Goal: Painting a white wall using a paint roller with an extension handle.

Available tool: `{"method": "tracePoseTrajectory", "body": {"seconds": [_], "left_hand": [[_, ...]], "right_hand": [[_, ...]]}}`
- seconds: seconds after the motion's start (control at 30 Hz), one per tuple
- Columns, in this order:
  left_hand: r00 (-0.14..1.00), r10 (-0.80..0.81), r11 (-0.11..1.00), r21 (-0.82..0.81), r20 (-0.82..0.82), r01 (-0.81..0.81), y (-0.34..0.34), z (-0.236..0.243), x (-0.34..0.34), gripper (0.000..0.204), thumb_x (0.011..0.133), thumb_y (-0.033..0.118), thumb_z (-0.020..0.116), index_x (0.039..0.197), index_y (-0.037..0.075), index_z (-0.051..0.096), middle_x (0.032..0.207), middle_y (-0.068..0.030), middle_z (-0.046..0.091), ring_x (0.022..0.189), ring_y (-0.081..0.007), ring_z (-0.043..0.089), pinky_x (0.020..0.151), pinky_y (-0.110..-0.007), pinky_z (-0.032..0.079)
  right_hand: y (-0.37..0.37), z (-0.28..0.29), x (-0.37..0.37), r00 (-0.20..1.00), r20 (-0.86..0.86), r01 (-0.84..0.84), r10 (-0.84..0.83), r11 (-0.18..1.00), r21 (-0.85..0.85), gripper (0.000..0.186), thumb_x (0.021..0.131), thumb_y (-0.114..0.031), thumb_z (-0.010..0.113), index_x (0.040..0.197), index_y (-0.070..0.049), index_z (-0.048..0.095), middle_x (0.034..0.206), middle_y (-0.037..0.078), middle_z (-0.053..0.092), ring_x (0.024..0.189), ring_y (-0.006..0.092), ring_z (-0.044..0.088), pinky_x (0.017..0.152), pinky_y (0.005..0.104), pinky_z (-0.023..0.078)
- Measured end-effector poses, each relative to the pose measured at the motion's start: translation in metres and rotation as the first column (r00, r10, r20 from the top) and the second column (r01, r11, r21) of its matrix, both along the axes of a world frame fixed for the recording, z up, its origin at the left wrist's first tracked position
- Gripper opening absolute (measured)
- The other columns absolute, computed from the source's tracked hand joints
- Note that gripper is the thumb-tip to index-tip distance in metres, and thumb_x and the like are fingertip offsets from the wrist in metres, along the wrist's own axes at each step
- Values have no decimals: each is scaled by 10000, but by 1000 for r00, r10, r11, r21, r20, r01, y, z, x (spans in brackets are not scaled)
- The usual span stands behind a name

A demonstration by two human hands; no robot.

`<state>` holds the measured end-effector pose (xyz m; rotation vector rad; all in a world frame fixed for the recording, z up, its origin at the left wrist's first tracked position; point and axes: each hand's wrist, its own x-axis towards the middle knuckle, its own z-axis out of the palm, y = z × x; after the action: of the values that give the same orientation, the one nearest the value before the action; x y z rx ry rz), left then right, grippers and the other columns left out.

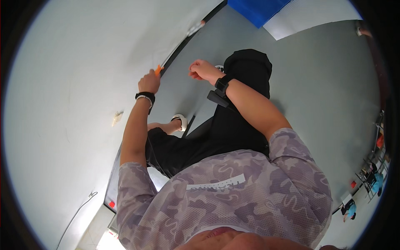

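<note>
My left hand (148, 81) is closed on a small orange object (158, 70) against the white wall, just above the dark baseboard (180, 49). A thin pale strip (174, 48) runs up from the orange object along the wall toward a white wall fitting (195, 28). My right hand (201, 71) hangs a little to the right, over the grey floor, its fingers curled; whether they hold anything small is unclear. Dark straps (223, 85) circle my right wrist, with a black device hanging beside them.
My bent legs (246, 62) are below my arms on the grey floor (316, 83). A blue panel (256, 8) and white sheet (308, 23) lie at the top. Another cable (77, 210) runs down the left wall. People (349, 210) and metal frames stand far off at right.
</note>
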<state>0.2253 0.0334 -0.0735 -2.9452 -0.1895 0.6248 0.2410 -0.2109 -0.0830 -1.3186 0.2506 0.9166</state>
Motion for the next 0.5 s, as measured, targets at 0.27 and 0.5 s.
{"method": "tracePoseTrajectory", "body": {"seconds": [0.27, 0.5], "left_hand": [[975, -1, 990, -141, 222, 33, -12, 28, 28, 311, 878, 383, 475, 909, 74, 454, 750, -207, 617, 708, -422, 591, 610, -512, 459], [993, 83, 996, -21, 79, -81, 28, 7, -31, 348, 865, 417, 477, 885, 70, 482, 741, -216, 616, 705, -412, 598, 605, -504, 463]], "right_hand": [[-1, 3, 3, 1000, -6, -15, 15, 999, 34, 214, 842, -201, 484, 982, -45, 529, 894, 60, 608, 777, 119, 568, 687, 250, 457], [2, 8, 2, 1000, -5, -24, 24, 998, 64, 204, 842, -191, 479, 975, -46, 533, 882, 57, 612, 781, 115, 567, 688, 245, 455]]}}
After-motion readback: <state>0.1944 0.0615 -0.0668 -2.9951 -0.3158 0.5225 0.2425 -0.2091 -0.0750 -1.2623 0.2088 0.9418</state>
